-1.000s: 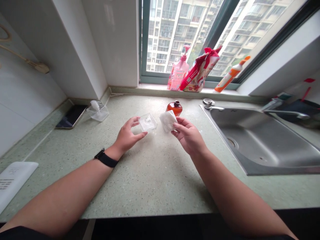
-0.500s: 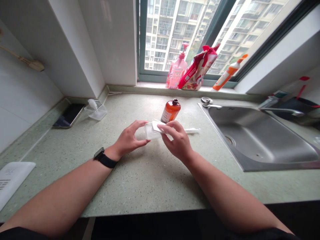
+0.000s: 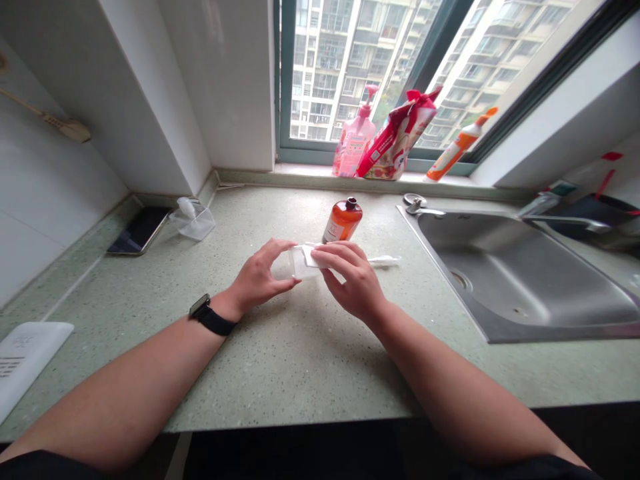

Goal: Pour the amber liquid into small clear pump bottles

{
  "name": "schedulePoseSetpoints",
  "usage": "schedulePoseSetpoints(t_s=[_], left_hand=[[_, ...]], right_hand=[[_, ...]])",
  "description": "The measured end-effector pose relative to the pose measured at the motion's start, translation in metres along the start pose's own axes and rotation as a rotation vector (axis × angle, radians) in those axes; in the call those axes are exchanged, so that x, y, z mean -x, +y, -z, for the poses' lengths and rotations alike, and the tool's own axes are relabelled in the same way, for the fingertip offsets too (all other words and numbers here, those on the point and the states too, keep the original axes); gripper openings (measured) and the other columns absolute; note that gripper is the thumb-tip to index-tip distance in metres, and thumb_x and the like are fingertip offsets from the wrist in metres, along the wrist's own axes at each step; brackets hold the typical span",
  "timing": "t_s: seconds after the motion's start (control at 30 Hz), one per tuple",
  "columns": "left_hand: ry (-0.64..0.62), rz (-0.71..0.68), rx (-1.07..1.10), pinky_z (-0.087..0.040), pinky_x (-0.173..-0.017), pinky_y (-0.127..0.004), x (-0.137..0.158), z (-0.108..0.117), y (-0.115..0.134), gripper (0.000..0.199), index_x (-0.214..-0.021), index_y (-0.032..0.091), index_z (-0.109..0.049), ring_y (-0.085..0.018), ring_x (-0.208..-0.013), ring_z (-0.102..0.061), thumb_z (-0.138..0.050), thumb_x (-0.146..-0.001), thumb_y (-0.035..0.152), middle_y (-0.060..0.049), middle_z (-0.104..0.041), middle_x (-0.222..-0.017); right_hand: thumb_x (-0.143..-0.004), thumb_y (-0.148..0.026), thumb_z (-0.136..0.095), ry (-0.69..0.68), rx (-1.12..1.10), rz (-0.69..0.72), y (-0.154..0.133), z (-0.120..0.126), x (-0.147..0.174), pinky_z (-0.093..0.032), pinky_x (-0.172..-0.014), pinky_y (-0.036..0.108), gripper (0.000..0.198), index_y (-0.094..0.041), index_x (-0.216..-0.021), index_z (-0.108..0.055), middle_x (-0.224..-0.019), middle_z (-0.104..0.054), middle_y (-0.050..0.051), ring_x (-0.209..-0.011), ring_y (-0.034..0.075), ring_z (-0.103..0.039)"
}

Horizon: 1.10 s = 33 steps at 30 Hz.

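My left hand (image 3: pixel 260 277) grips a small clear plastic box (image 3: pixel 300 267) at its left side, thumb below and fingers above. In my right hand (image 3: pixel 353 277) a flat white pad (image 3: pixel 311 256), perhaps folded tissue, is pinched against the box's right side; the fingers partly cover it. Just behind my right hand stands an amber bottle (image 3: pixel 342 223) with an uncapped dark neck and a pale label. A thin white strip (image 3: pixel 386 261) lies to the right of my right hand, partly hidden by it.
A second clear box with something white in it (image 3: pixel 193 221) and a phone (image 3: pixel 140 230) are at the back left. At left front lies a white panel (image 3: pixel 30 360). The steel sink (image 3: pixel 530 267) is on the right. A pink pump bottle (image 3: pixel 354 140) stands on the windowsill.
The white pad has shifted slightly left and down and lies flatter against the box. My right fingers now stretch further over it. My left hand has barely moved.
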<state>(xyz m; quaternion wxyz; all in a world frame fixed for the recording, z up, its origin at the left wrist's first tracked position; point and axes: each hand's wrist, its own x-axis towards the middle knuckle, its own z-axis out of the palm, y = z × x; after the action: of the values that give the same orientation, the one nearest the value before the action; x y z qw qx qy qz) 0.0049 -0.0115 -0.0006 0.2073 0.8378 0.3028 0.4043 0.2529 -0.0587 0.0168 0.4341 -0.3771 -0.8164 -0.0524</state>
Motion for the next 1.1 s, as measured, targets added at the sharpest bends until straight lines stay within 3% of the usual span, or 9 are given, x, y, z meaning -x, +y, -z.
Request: schedulePoseSetpoints(t_s=[0.5, 1.1], left_hand=[[0.014, -0.057, -0.023, -0.043, -0.130, -0.057, 0.0018, -0.0027, -0.0028, 0.066, -0.147, 0.025, -0.060, -0.030, -0.133, -0.069, -0.086, -0.087, 0.027, -0.010, -0.073, -0.140], [-0.054, -0.095, -0.032, -0.033, -0.136, -0.059, 0.0032, -0.0034, -0.0043, 0.070, -0.155, 0.027, -0.055, -0.029, -0.139, -0.068, -0.082, -0.090, 0.029, -0.010, -0.070, -0.150]], right_hand=[[-0.104, -0.012, -0.065, 0.034, 0.005, 0.036, 0.0062, 0.0011, 0.0007, -0.057, -0.111, 0.050, 0.041, -0.039, -0.133, -0.077, -0.127, -0.084, -0.004, -0.126, 0.024, -0.074], [-0.105, -0.013, -0.060, -0.028, -0.049, 0.070, 0.0003, 0.0057, -0.0040, -0.058, -0.109, 0.049, 0.031, -0.033, -0.118, -0.081, -0.121, -0.086, -0.003, -0.120, 0.024, -0.075]])
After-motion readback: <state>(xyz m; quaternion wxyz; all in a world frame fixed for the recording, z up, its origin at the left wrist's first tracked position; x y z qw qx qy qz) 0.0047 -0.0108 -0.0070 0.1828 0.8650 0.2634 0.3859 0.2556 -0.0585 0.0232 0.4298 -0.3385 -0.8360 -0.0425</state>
